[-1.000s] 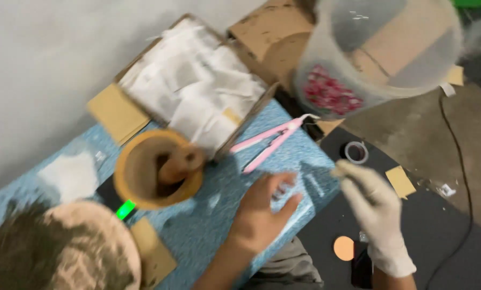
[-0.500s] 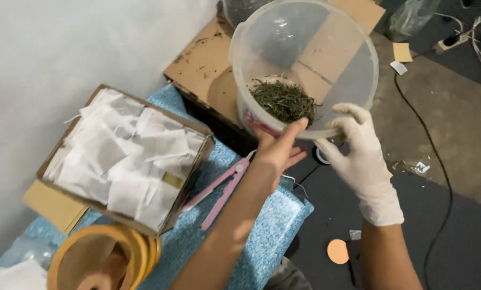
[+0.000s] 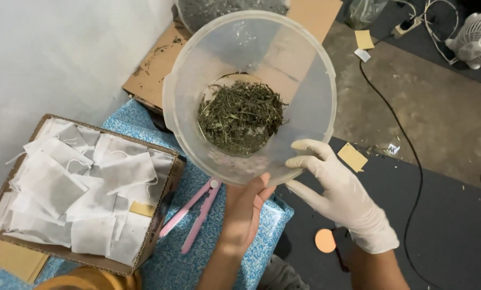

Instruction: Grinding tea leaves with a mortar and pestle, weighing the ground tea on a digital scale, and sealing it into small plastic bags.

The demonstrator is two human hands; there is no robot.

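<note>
At the left, a cardboard box (image 3: 84,198) packed with white filter bags (image 3: 79,182) sits on the blue-patterned counter (image 3: 187,258), with a pink sealing tool (image 3: 195,215) just beside it. The bare left hand (image 3: 246,215) props the clear plastic tub (image 3: 248,96) from below, its grip hidden, so I cannot tell how firmly it closes. The gloved right hand (image 3: 337,190) pinches the near rim between thumb and fingers. The tub is tilted, and the dried herbs (image 3: 240,115) heaped at its bottom could slide out if that shallow rim hold slips.
</note>
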